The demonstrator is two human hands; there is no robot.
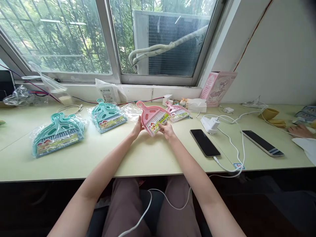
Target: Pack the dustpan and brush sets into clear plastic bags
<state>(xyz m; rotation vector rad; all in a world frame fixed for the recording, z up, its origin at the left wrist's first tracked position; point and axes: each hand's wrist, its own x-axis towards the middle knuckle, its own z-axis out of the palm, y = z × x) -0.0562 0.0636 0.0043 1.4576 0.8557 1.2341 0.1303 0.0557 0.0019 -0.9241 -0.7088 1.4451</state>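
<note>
Between my two hands is a pink dustpan and brush set (151, 115), tilted above the table with its printed label facing me. My left hand (138, 128) grips its left edge, fingers partly hidden behind it. On the lower right, by the label, my right hand (167, 129) pinches the set. Just behind lies another pink dustpan set (179, 113) in clear wrap. To the left are teal dustpan sets in plastic: a nearer pile (58, 133) and a farther one (107, 115).
A black phone (204, 143) on a white cable and a charger plug (210, 125) lie to the right, with a second dark phone-like slab (263, 143) beyond. A pink box (218, 89) stands by the wall. Another person's hand (302, 131) rests at the far right.
</note>
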